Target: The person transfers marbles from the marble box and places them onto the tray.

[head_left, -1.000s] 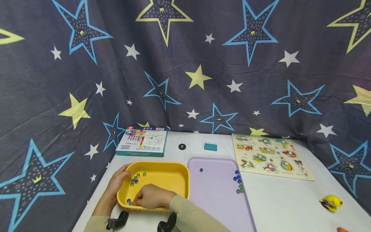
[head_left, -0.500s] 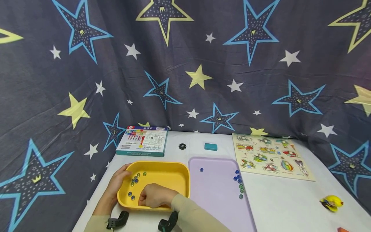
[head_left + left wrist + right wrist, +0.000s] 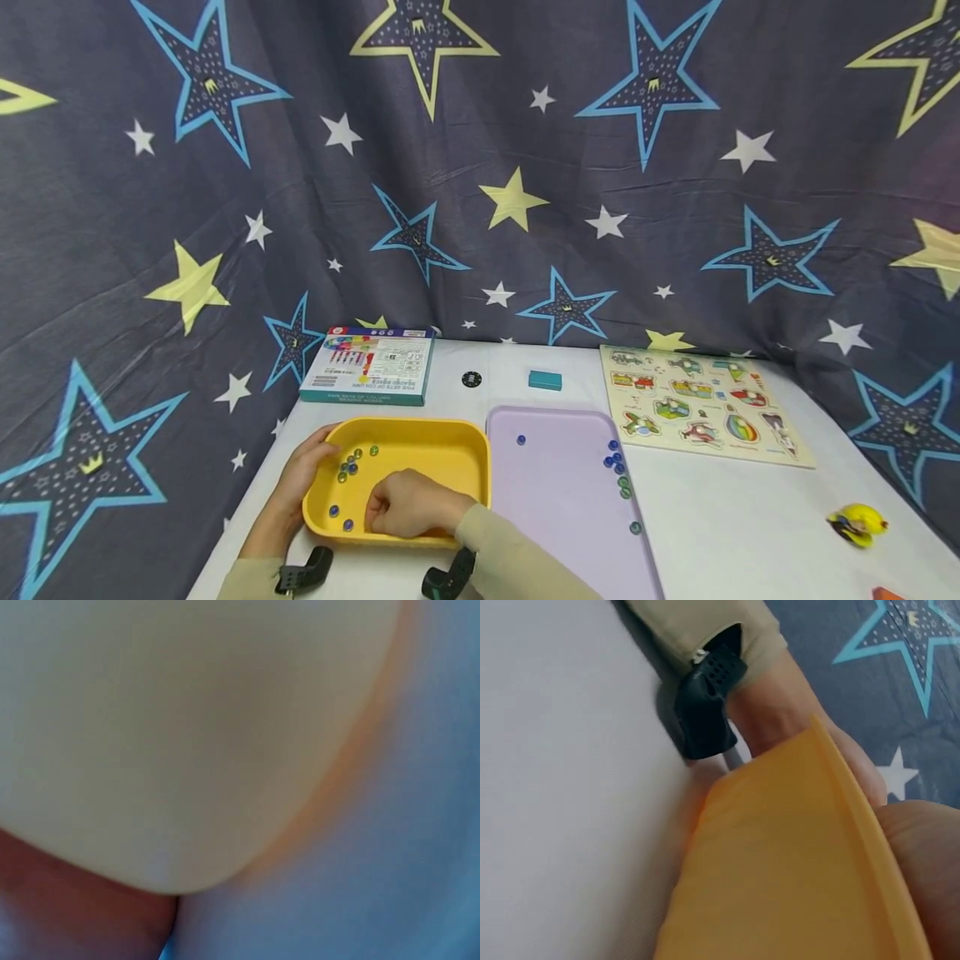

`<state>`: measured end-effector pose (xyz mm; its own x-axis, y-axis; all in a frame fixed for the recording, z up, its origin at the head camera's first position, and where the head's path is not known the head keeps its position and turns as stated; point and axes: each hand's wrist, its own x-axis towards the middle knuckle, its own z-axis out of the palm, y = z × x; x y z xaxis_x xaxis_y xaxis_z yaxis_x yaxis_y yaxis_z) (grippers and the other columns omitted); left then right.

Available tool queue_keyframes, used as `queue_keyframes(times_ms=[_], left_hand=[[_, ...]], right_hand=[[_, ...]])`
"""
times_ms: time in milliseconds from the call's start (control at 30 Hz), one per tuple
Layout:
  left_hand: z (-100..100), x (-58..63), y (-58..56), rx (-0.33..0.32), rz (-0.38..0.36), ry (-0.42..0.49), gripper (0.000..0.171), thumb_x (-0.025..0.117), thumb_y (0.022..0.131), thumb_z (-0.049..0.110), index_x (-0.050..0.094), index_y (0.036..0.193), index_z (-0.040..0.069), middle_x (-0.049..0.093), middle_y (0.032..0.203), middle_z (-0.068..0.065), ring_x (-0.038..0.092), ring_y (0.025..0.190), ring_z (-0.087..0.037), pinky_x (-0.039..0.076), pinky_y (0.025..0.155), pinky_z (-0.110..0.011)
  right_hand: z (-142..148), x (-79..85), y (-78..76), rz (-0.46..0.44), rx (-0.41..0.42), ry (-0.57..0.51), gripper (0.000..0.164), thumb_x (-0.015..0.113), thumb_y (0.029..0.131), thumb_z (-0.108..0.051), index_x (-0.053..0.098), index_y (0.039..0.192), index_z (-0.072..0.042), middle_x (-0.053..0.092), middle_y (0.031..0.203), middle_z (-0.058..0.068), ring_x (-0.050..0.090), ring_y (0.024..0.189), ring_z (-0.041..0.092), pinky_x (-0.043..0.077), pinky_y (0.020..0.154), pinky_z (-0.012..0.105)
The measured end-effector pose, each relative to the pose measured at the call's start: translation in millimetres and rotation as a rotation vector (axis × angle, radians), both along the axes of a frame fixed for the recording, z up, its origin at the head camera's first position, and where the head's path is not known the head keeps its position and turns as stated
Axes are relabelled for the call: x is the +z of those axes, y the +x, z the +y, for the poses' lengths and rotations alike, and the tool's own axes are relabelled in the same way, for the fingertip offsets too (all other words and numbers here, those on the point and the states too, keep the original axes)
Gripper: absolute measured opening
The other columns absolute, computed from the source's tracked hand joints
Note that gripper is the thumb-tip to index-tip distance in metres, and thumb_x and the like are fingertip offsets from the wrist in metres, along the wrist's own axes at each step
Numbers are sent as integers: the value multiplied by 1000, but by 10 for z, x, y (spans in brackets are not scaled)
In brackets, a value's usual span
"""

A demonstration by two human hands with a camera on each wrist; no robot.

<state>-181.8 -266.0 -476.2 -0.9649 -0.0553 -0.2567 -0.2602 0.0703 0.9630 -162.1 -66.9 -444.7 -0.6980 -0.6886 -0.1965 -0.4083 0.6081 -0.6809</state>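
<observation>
My left hand (image 3: 298, 477) grips the left end of a yellow plastic bin (image 3: 442, 429), thumb over its rim. In the left wrist view, the bin's wall (image 3: 187, 750) fills most of the picture. My right hand (image 3: 408, 502) reaches down inside the bin near its front wall, fingers curled and pointing down. Its fingertips are hidden, and I cannot tell whether they hold a marble. Two blue marbles (image 3: 348, 525) lie just left of it. Several green and blue glass marbles (image 3: 342, 477) cluster at the bin's left end.
Right of the bin lies a lilac tray (image 3: 555, 483), with blue marbles (image 3: 608, 462) and green marbles (image 3: 635, 528) along its right edge. Behind are a flat box (image 3: 371, 367), a black disc (image 3: 471, 379), a teal block (image 3: 545, 380) and a picture puzzle board (image 3: 697, 408). A yellow toy (image 3: 858, 525) sits at right.
My right hand has shifted slightly right inside the bin. The marbles beside it have rolled apart. On the lilac tray, one green marble has rolled toward me along the right edge. My left hand stays put.
</observation>
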Motion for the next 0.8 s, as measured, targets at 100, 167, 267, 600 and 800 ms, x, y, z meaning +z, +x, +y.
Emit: queue_keyframes(times_ms=[100, 167, 267, 600, 800], left_hand=[[10, 7, 3, -1, 0, 14, 43, 41, 89, 19, 43, 132, 16, 43, 133, -4, 39, 115, -22, 35, 92, -24], [13, 9, 1, 3, -2, 15, 43, 41, 89, 19, 43, 131, 15, 43, 133, -5, 39, 114, -22, 35, 91, -24], [8, 7, -4, 10, -7, 1, 43, 41, 88, 19, 44, 131, 17, 44, 131, -4, 40, 112, -22, 36, 90, -25], [-9, -9, -4, 20, -6, 3, 42, 42, 88, 19, 45, 130, 18, 47, 127, -3, 43, 109, -23, 39, 88, -23], [-2, -15, -10, 17, -3, 11, 42, 42, 87, 19, 45, 129, 18, 47, 128, -3, 42, 110, -23, 39, 88, -23]], right_hand=[[73, -10, 6, 63, 10, -43, 9, 62, 79, -19, 59, 73, -24, 53, 64, -13, 47, 62, 1, 38, 61, 16], [134, -3, 6, 89, -10, -90, 9, 60, 79, -16, 59, 74, -23, 53, 64, -14, 47, 61, 0, 38, 61, 16], [235, 20, -9, 103, -41, -160, 9, 59, 80, -13, 61, 79, -22, 54, 67, -16, 47, 61, 0, 40, 61, 16], [575, 60, -55, 172, -98, -410, 9, 60, 84, -18, 64, 92, -18, 57, 79, -15, 48, 61, 4, 42, 54, 18], [772, 69, -86, 193, -194, -521, 11, 64, 83, -18, 63, 92, -23, 60, 84, -12, 51, 62, 7, 43, 52, 20]])
